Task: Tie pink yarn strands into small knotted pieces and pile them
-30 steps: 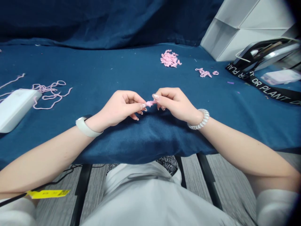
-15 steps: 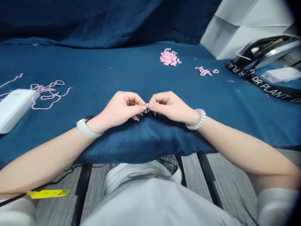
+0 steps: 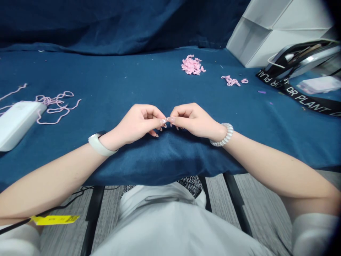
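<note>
Left hand (image 3: 135,124) and right hand (image 3: 194,121) pinch fingertips (image 3: 163,121) together, anything held too small to tell.

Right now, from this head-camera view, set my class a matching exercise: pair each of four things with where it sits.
Things:
1. White band
2. Coiled pearly bracelet
3. Heap of short pink yarn pieces
4. Black strap with white lettering

Places:
A. Far side of the blue cloth, ahead of the hands
B. Around the right wrist
C. Around the left wrist
D. Along the cloth's right side

Pairs: 1-C, 2-B, 3-A, 4-D
</note>
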Action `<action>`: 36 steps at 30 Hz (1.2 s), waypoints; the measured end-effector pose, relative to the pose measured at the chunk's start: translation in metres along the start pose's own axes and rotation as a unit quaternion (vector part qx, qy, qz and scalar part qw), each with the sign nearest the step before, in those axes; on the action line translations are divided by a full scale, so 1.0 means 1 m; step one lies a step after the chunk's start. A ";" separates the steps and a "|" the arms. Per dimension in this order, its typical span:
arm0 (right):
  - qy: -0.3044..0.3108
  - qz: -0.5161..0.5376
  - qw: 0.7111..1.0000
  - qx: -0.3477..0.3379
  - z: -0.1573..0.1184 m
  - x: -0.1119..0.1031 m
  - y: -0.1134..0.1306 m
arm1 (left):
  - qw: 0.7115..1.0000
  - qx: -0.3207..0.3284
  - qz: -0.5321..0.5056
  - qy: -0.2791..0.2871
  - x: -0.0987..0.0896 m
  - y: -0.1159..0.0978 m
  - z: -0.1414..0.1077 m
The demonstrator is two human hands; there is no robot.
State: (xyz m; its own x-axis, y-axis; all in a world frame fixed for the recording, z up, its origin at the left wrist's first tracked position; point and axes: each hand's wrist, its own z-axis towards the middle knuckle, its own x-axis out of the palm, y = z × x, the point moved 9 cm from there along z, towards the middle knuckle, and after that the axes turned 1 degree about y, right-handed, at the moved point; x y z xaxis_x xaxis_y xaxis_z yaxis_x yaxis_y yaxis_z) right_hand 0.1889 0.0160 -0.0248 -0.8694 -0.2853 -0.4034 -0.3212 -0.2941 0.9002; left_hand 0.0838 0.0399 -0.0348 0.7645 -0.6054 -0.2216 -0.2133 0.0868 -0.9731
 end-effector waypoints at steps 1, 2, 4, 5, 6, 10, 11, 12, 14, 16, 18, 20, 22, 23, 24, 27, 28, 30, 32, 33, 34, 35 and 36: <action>-0.001 0.001 1.000 0.001 0.000 0.000 0.000 | 1.000 -0.001 -0.004 0.001 0.000 0.001 0.000; -0.002 0.007 1.000 0.003 0.000 0.001 -0.001 | 1.000 -0.001 -0.009 0.000 0.000 0.002 0.000; -0.009 0.026 1.000 0.005 0.000 0.000 -0.001 | 1.000 0.002 -0.025 -0.006 -0.002 0.003 0.001; -0.015 0.035 0.999 0.007 0.000 -0.002 -0.001 | 0.999 0.003 -0.034 -0.011 -0.004 0.003 0.001; -0.022 0.043 0.999 0.009 0.001 -0.003 -0.001 | 0.999 0.003 -0.043 -0.018 -0.006 0.004 0.002; -0.049 0.056 0.997 0.024 0.001 -0.013 -0.005 | 0.997 -0.003 -0.066 -0.047 -0.014 0.007 0.003; -0.053 0.055 0.997 0.029 0.001 -0.015 -0.007 | 0.996 -0.005 -0.067 -0.052 -0.016 0.007 0.004; -0.056 0.053 0.996 0.035 0.001 -0.016 -0.008 | 0.996 -0.006 -0.068 -0.056 -0.017 0.007 0.004; -0.059 0.045 0.996 0.045 0.001 -0.017 -0.011 | 0.996 -0.009 -0.068 -0.059 -0.017 0.008 0.005; -0.058 0.036 0.996 0.049 0.001 -0.017 -0.012 | 0.996 -0.009 -0.067 -0.057 -0.017 0.009 0.006; -0.056 0.031 0.997 0.045 0.002 -0.015 -0.012 | 0.997 -0.008 -0.063 -0.053 -0.016 0.009 0.006; -0.056 0.029 0.997 0.040 0.002 -0.015 -0.010 | 0.996 -0.009 -0.065 -0.052 -0.016 0.010 0.006; -0.057 0.031 0.997 0.039 0.002 -0.015 -0.010 | 0.995 -0.013 -0.087 -0.057 -0.017 0.012 0.006; -0.057 0.033 0.997 0.040 0.002 -0.015 -0.010 | 0.993 -0.016 -0.102 -0.059 -0.017 0.013 0.005; -0.057 0.036 0.997 0.040 0.002 -0.015 -0.010 | 0.992 -0.020 -0.115 -0.057 -0.017 0.014 0.005; -0.053 0.044 0.997 0.039 0.002 -0.013 -0.009 | 0.994 -0.033 -0.104 -0.027 -0.010 0.015 0.004; -0.051 0.045 0.997 0.038 0.002 -0.012 -0.009 | 0.996 -0.033 -0.083 -0.014 -0.007 0.014 0.004; -0.045 0.044 0.997 0.033 0.002 -0.011 -0.008 | 0.999 -0.029 -0.032 0.005 -0.002 0.012 0.003; -0.039 0.040 0.998 0.030 0.003 -0.009 -0.008 | 1.000 -0.022 0.013 0.008 0.001 0.010 0.002; -0.036 0.039 0.998 0.029 0.003 -0.008 -0.008 | 0.999 -0.019 0.026 0.004 0.000 0.009 0.002; -0.032 0.038 0.998 0.028 0.003 -0.008 -0.008 | 0.999 -0.016 0.035 -0.001 0.000 0.009 0.002; -0.028 0.037 0.999 0.029 0.003 -0.007 -0.008 | 0.999 -0.012 0.039 -0.007 -0.001 0.008 0.003; -0.025 0.033 0.999 0.030 0.003 -0.006 -0.009 | 0.999 -0.008 0.038 -0.013 -0.002 0.008 0.003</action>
State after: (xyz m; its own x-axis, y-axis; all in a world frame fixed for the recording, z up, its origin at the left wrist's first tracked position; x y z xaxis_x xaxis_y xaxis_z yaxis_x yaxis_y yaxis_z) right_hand 0.1962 0.0229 -0.0295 -0.9071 -0.2553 -0.3346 -0.2824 -0.2203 0.9337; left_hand 0.0822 0.0438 -0.0420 0.7613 -0.5762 -0.2972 -0.2820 0.1185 -0.9521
